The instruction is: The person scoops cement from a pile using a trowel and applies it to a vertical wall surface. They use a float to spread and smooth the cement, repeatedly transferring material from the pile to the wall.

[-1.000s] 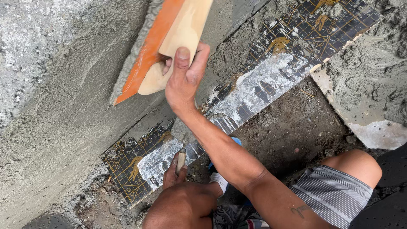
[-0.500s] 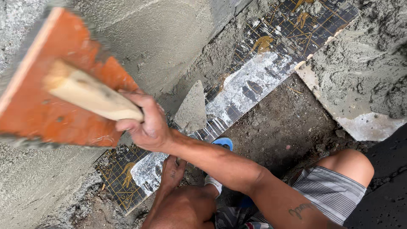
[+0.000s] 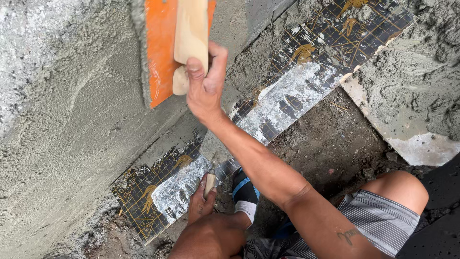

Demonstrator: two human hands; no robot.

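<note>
My right hand is shut on the wooden handle of an orange plastering float. The float stands upright with its edge against the wet grey mortar on the wall, at the top of the view. Low in the middle, my left hand grips the short wooden handle of a trowel. The trowel's mortar-covered blade points up toward the foot of the wall and rests over a black sheet with gold patterns.
The patterned sheet runs along the wall's foot, smeared with grey-white mortar. A heap of wet mortar lies on a pale board at the right. My bent knee, striped shorts and a blue-strapped foot are on the dirt ground below.
My right hand has swung the float from the lower left, face toward the camera, up to the top centre against the wall. My left hand stays low with the trowel.
</note>
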